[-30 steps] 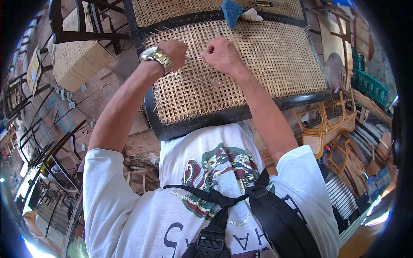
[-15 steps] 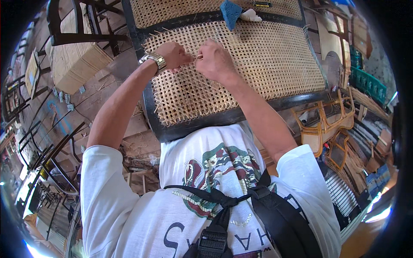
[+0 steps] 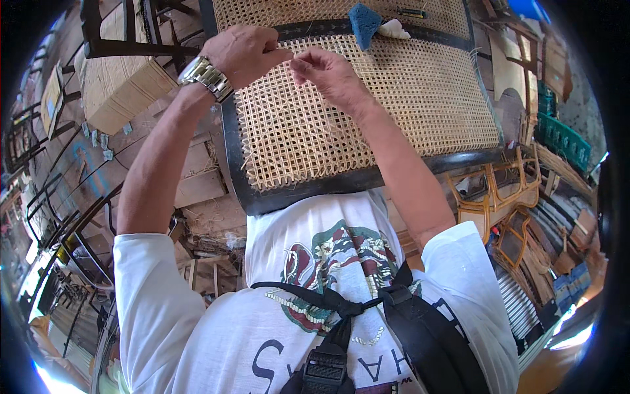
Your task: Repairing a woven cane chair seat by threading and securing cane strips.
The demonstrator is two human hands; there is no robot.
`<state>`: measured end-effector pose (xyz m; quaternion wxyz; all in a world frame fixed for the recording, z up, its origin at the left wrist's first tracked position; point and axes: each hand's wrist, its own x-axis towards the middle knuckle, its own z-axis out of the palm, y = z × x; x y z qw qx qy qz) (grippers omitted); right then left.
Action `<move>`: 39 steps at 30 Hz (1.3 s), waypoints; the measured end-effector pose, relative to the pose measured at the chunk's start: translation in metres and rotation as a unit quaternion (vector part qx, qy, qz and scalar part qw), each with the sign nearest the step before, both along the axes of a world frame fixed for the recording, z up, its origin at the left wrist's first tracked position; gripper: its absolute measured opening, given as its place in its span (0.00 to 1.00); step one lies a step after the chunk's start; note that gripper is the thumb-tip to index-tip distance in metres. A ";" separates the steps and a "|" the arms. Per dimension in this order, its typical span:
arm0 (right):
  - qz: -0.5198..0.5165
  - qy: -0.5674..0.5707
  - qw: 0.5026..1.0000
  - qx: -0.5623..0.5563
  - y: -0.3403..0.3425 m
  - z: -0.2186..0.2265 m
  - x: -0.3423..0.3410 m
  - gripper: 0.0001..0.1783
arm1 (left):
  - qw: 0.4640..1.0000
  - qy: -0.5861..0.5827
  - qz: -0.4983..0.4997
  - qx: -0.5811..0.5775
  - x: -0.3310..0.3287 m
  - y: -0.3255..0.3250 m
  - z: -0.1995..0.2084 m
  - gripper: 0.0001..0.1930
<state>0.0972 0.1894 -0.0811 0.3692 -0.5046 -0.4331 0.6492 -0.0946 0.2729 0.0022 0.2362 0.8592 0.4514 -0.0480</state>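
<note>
A woven cane panel [image 3: 367, 108] stretches across a black frame [image 3: 295, 197] in front of me. My left hand [image 3: 243, 56], with a metal watch [image 3: 207, 77] on its wrist, is raised over the panel's far left corner, its fingers closed in a pinch. Close by on the right, my right hand [image 3: 328, 75] hovers over the weave with thumb and forefinger pinched. The two sets of fingertips nearly meet; whatever thin thing lies between them is too small to make out. Loose cane ends stick up along the panel's left edge.
On the frame's far bar lie a blue sponge-like block [image 3: 365, 25], a crumpled white piece [image 3: 394, 29] and a small dark tool [image 3: 411, 12]. A cardboard box [image 3: 125, 92] and dark chair frames [image 3: 125, 46] stand left. Wooden chair frames [image 3: 499, 190] and a green crate [image 3: 563, 141] are right.
My left hand has moved away and to the left, rising off the weave. My right hand has shifted slightly right and its fingers have loosened from a fist into a pinch.
</note>
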 end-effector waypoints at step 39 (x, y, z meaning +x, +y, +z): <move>0.144 -0.388 0.907 -0.076 0.019 0.004 -0.001 0.15 | 0.978 0.144 -0.076 -0.133 0.041 -0.017 -0.051 0.08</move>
